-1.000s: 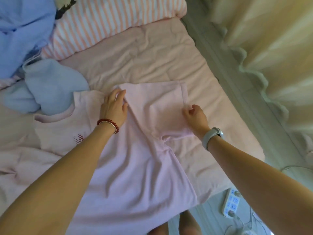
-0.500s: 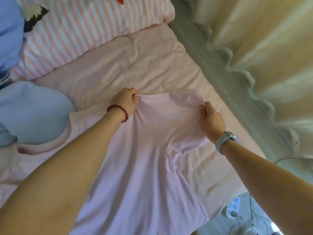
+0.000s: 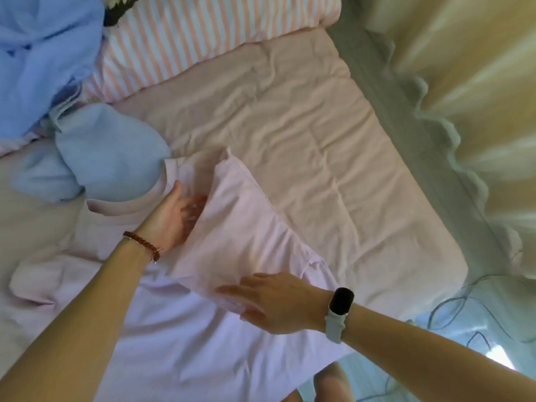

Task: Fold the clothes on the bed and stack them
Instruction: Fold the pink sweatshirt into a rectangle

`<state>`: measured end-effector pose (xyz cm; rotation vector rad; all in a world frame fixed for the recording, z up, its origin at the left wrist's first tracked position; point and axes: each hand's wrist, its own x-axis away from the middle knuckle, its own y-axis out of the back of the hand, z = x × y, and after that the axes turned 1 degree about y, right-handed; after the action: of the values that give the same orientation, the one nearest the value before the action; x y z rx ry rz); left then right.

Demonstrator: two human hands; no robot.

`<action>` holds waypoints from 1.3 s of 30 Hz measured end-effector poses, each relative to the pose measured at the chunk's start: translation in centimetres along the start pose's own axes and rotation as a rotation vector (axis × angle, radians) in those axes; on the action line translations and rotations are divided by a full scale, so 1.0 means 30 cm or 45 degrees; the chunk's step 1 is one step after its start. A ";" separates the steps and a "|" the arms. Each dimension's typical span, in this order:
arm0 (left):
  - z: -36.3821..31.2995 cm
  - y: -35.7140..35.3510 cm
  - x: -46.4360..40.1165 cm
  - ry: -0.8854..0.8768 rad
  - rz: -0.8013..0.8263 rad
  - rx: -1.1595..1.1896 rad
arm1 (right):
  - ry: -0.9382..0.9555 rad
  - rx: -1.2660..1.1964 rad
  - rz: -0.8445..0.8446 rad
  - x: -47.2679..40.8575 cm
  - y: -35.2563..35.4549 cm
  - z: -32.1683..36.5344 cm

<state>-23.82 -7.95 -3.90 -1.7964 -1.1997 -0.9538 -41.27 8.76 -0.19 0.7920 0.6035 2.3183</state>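
A pale pink T-shirt [image 3: 185,338] lies spread on the pink bed sheet [image 3: 304,146]. Its right sleeve [image 3: 232,227] is turned over inward and lies on the shirt's body. My left hand [image 3: 174,216], with a red bead bracelet at the wrist, lies flat near the collar, its fingers partly under the folded sleeve. My right hand [image 3: 275,303], with a watch on the wrist, rests flat with spread fingers on the sleeve's lower edge. Neither hand grips cloth.
A light blue garment [image 3: 107,166] lies bunched just left of the collar, and more blue cloth [image 3: 43,53] is heaped at the top left. A striped pillow [image 3: 197,39] lies at the head. The bed's right edge meets curtains [image 3: 464,97]; cables [image 3: 464,320] lie on the floor.
Both hands pinched the sleeve's edges and carried it inward over the shirt. They have let go and now lie flat on it, the right hand lower than before.
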 end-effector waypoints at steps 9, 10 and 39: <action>0.188 -0.057 0.000 -0.634 -0.693 -0.966 | -0.278 0.491 -0.276 0.047 -0.198 -0.106; 0.200 -0.064 0.004 -0.695 -0.747 -0.986 | -0.285 0.515 -0.289 0.060 -0.212 -0.112; 0.035 0.636 0.039 -0.513 -0.958 -1.307 | -0.579 0.347 -0.557 -0.712 0.322 -0.156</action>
<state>-5.28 -11.70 -6.83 -2.4171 -1.9200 -1.9587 -34.62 -13.40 -6.15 1.1404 0.7978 1.6108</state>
